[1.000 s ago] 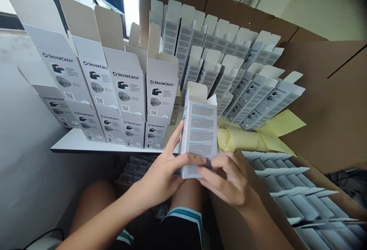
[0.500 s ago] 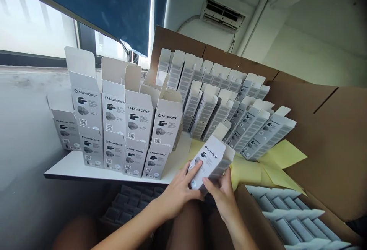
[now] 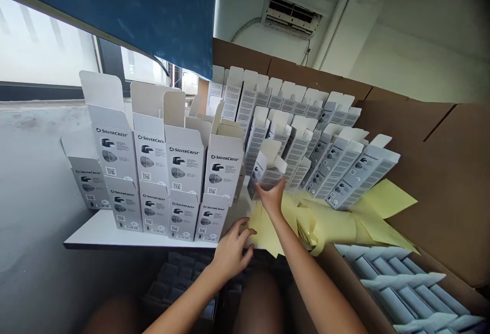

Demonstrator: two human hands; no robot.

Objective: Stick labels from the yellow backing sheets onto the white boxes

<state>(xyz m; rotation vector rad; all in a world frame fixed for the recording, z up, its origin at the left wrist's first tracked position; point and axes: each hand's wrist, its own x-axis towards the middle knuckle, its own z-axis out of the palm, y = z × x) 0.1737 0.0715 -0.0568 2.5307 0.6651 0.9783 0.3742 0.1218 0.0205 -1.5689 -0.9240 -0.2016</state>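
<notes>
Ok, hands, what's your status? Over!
Right hand grips open box beside leaning boxes. Left hand open at table edge. Yellow sheets underneath; upright boxes close by.

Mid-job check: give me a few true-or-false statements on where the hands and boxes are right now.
1. The right hand holds an open-topped box by its lower end. True.
2. The left hand grips a box too. False: it is empty, fingers spread by the table edge.
3. Loose yellow sheets lie beside the right hand. True.
4. The SilverCrest boxes on the left have closed tops. False: their top flaps stand open.
</notes>
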